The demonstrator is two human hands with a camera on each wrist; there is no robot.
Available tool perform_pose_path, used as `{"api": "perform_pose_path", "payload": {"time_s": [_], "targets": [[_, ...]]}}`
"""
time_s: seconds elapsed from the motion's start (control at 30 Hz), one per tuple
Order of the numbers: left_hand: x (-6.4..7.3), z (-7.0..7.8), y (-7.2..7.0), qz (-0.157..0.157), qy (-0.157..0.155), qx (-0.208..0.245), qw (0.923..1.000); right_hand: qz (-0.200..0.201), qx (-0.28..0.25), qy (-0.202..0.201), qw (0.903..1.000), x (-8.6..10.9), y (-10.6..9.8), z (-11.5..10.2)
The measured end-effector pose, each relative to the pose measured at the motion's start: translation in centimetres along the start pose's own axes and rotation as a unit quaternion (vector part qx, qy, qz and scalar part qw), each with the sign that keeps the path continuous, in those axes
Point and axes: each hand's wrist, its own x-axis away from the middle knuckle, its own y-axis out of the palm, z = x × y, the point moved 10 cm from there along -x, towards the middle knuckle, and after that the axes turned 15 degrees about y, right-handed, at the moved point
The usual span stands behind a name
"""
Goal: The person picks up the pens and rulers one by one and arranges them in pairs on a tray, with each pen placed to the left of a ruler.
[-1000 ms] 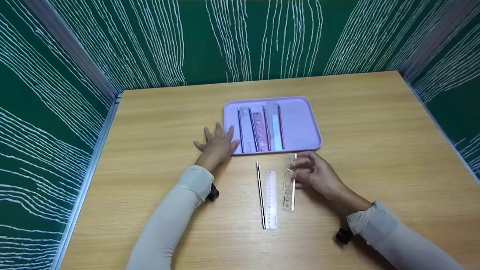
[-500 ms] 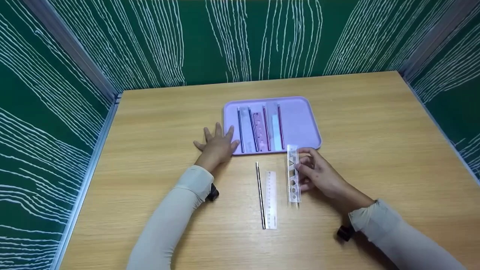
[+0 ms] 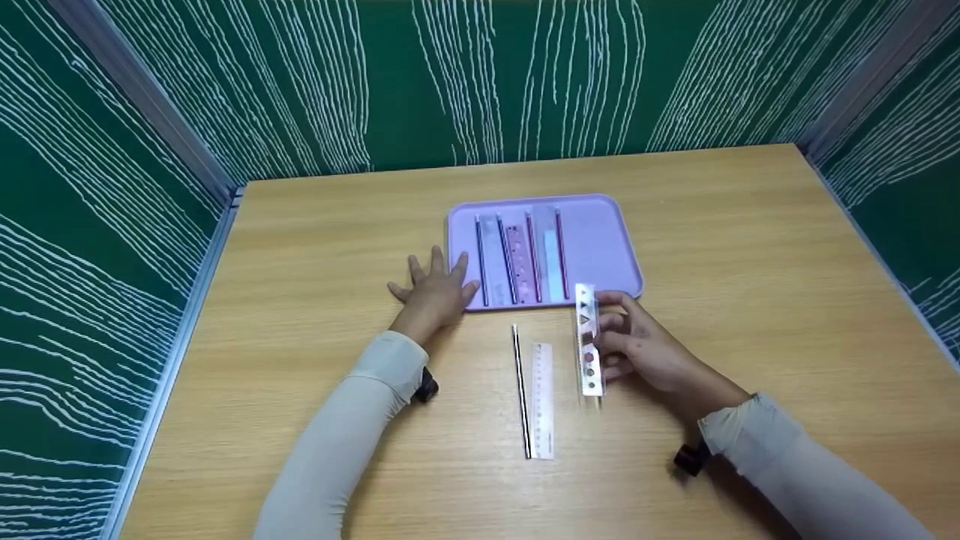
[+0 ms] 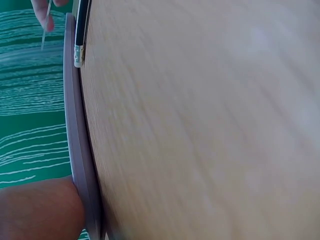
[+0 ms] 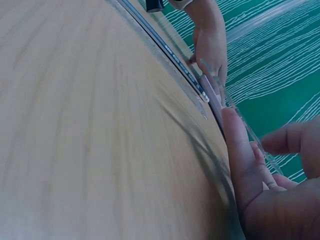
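My right hand (image 3: 637,341) pinches a clear stencil ruler (image 3: 588,375) by its right edge, raised above the table just in front of the tray. Shaped holes run along the ruler's length, and in the right wrist view it shows edge-on between thumb and fingers. My left hand (image 3: 436,292) lies flat with fingers spread, its thumb side on the left rim of the purple tray (image 3: 600,247). Between the hands a dark pencil (image 3: 522,390) lies next to a clear ruler (image 3: 542,405) on the table.
Inside the tray several pencils alternate with rulers, among them a pink stencil ruler (image 3: 518,262) and a pale blue-and-clear ruler (image 3: 553,262). Green panels (image 3: 510,82) with white lines enclose the wooden table (image 3: 337,240) at the back and sides.
My right hand has lifted the stencil ruler off the table and moved it slightly forward, tilting it so that its face catches the light. My left hand has stayed still.
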Motion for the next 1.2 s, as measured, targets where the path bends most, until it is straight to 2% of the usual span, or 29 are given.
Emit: {"api": "perform_pose_path", "payload": {"time_s": [0.27, 0.7, 0.93, 1.2], "targets": [[-0.2, 0.0, 0.1, -0.007, 0.001, -0.022, 0.9997, -0.008, -0.007, -0.004, 0.9999, -0.4, -0.3, -0.9], [-0.3, -0.1, 0.2, -0.013, -0.002, -0.016, 0.9998, -0.013, -0.040, -0.006, 0.9991, -1.7, -1.5, -4.0], [-0.2, 0.0, 0.0, -0.001, 0.001, -0.010, 0.9999, 0.001, -0.040, -0.011, 0.9992, -3.4, -2.9, -5.2], [-0.2, -0.1, 0.1, -0.004, -0.004, -0.007, 1.0000, 0.017, -0.026, -0.006, 0.9995, -5.3, -3.7, -5.7]]}}
